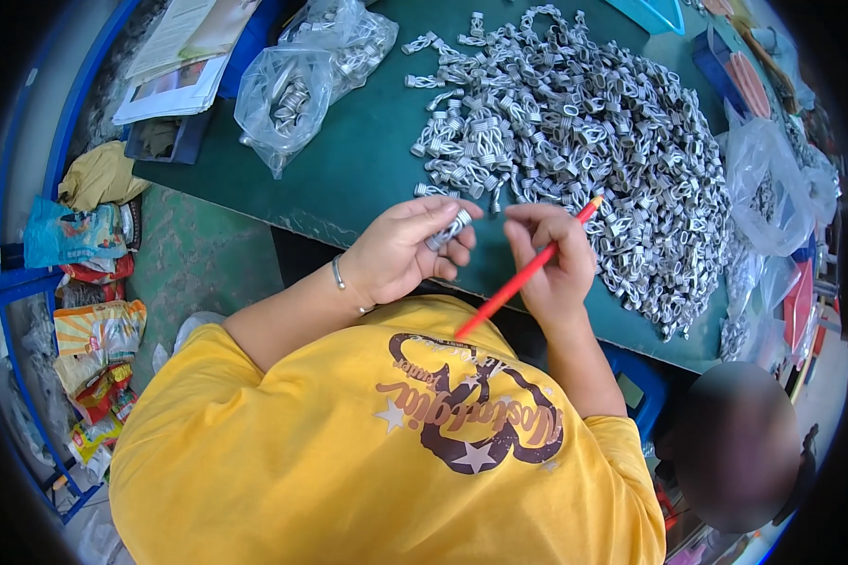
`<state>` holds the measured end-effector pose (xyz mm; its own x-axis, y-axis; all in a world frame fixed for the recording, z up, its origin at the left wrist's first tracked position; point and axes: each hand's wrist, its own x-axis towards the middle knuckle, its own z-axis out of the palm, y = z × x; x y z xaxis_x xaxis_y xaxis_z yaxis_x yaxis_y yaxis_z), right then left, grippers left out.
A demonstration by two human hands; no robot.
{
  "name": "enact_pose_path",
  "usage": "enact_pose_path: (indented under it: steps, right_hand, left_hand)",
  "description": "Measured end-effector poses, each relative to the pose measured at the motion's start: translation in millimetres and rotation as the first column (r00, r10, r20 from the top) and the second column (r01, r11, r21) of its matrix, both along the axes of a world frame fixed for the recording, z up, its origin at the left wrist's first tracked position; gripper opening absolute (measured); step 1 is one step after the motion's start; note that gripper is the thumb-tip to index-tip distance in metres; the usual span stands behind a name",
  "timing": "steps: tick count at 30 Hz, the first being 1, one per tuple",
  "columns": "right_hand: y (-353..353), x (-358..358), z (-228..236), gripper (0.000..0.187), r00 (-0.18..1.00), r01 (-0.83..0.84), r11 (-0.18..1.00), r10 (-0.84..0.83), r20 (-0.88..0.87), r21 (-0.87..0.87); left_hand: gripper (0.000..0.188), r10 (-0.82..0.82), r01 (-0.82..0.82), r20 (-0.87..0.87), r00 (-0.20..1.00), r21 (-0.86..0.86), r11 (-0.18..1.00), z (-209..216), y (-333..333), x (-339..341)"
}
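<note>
My left hand (391, 247) pinches a small silver metal fitting (448, 230) with a ribbed end between thumb and fingers, just over the near edge of the green table (349, 174). Close by on the right, my right hand (561, 268) is closed around a slim red pencil-like stick (504, 297). Its yellowish tip points up and away to the right, and its other end slants down toward my shirt. The two hands are a little apart. Beyond them lies a big pile of similar silver looped metal fittings (584, 141), spread over the table's middle and right.
At the back left stand clear plastic bags (287, 104) with more metal pieces, beside papers (174, 80) on a bin. Another clear bag (773, 188) hangs at the right edge. A person's head (735, 447) is near at lower right. Blue shelving with packages (99, 339) is at left.
</note>
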<state>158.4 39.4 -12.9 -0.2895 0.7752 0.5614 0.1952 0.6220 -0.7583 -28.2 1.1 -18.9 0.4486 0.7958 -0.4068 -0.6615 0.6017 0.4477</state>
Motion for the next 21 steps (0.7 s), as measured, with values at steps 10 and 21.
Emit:
enact_pose_path:
  steps: [10,21]
  right_hand:
    - [11,-7,-14,0.021,0.881,0.184,0.973,-0.227,0.415,0.14]
    - [-7,7,8,0.022,0.945,-0.148,0.708,-0.103,-0.309,-0.69]
  left_hand:
    - [0.018,0.274,-0.276,0.038,0.961,0.027,0.961,10,0,-1]
    - [0.014,0.383,-0.315,0.235,0.893,-0.28,0.907,21,6,-2]
